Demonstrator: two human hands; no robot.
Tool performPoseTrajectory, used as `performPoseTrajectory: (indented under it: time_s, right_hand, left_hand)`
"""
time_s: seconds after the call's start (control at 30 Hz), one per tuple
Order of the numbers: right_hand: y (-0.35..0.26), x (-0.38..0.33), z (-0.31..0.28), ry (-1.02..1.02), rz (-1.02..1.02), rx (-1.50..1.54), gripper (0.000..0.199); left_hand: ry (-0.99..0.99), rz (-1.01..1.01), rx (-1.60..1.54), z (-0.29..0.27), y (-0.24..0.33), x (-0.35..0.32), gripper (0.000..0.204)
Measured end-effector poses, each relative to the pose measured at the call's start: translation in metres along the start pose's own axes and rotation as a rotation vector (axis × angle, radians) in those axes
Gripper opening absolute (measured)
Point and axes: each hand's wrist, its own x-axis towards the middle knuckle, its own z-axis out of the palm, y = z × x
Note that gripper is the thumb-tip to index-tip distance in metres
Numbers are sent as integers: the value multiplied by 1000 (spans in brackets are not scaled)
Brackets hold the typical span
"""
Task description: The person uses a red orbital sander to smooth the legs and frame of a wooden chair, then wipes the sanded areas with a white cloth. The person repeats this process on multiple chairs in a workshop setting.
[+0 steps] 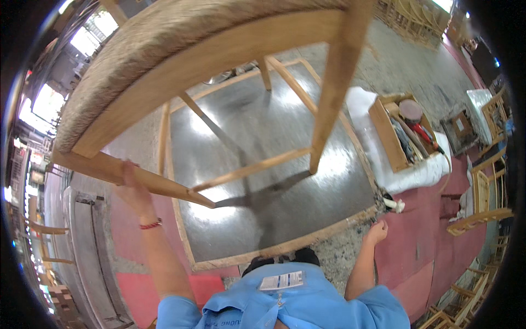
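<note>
A wooden chair (219, 60) with a woven cord seat (181, 33) fills the upper left and middle. Its legs and stretchers stand over a dark, shiny board (285, 219) with a wooden rim. My left hand (134, 189) is wrapped round the near left chair leg (164, 185), below the seat. Off to the right, my right hand (377, 231) hangs beside the board's near right corner with its fingers curled in. Nothing shows in that hand, and it is apart from the chair. Close beyond it lies a small black-and-white object (393, 204), its kind unclear.
An open cardboard box (388, 134) of tools, among them a red-and-black power tool (424, 134) with a round disc, stands on white sheeting (405, 178) at right. A grey bench-like piece (87, 247) is at left. More wooden chairs (482, 219) stand at right. Red mats (405, 241) cover the floor.
</note>
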Motion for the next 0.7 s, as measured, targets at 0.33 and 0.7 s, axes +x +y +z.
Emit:
performPoseTrajectory:
  time_s: [0.33,0.7]
  right_hand:
    - [-115,-212,265,-995,-622,-119,27]
    - [-33,-298,229,-834,-684,-10,17]
  left_hand:
    - [-49,14,-172,33,-18,24,20]
    - [-261,-97,-207,70,-100,160,28]
